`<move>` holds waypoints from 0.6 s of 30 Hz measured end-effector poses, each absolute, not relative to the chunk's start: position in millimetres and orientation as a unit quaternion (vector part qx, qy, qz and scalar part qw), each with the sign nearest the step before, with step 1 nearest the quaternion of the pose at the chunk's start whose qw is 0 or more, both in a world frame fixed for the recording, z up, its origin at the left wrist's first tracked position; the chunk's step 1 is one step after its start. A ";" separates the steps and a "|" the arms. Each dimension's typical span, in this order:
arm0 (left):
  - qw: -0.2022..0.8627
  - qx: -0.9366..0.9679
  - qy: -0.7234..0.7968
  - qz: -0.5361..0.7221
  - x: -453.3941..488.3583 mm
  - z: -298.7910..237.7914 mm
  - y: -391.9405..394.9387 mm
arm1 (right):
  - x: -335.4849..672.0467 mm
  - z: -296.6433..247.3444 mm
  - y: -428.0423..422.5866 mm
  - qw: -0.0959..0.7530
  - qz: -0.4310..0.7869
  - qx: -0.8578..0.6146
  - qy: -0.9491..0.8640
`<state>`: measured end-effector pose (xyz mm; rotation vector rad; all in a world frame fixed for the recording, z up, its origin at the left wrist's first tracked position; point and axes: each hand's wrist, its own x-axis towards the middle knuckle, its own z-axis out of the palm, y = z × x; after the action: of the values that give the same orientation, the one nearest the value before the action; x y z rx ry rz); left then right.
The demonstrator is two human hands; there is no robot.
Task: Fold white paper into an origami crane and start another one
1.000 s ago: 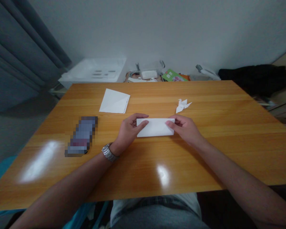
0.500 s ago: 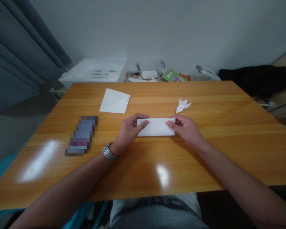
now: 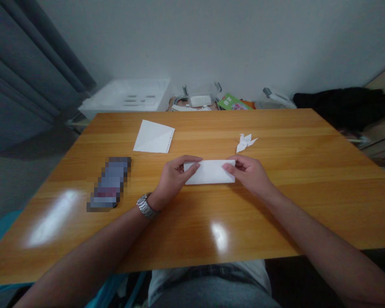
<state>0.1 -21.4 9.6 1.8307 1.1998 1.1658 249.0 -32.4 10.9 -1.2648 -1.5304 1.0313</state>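
Only slightly, the left hand (image 3: 173, 173) is lowering its forefinger at the far edge of the folded white paper (image 3: 211, 172) since half a second ago, while the right hand (image 3: 253, 172) and the paper are staying almost in place. One wooden table (image 3: 259, 226) is filling the middle, and one grey curtain (image 3: 22, 81) is hanging at the far left. Behind the table, also at left, one white tray (image 3: 112, 102) is lying. One phone-like object (image 3: 111, 182), covered by blurred squares, is resting left of the left hand; one flat sheet (image 3: 152, 137) is lying beyond this hand. Both hands are pinching the one folded paper, each at its own end; the thumbs are covering parts of its face, and it is hiding some fingers. One paper bird (image 3: 245, 143) is lying beyond the right hand; one metal watch (image 3: 146, 206) is sitting on the left wrist.
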 end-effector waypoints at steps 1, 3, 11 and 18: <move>0.320 0.702 0.458 0.441 0.1 10.3 -21.6 | 249.3 10.1 -32.2 0.437 0.415 -0.506 -0.616; 0.311 0.710 0.459 0.435 0.0 11.5 -22.1 | 249.8 8.7 -32.0 0.437 0.415 -0.504 -0.619; 0.305 0.707 0.462 0.441 0.4 12.2 -21.3 | 246.8 10.3 -33.4 0.437 0.428 -0.497 -0.616; 0.292 0.712 0.463 0.440 0.5 14.3 -21.2 | 248.0 8.1 -33.1 0.415 0.414 -0.494 -0.642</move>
<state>0.5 -21.2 14.3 1.8984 1.2331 1.1715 248.0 -33.1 8.1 -1.2419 -1.6137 1.0400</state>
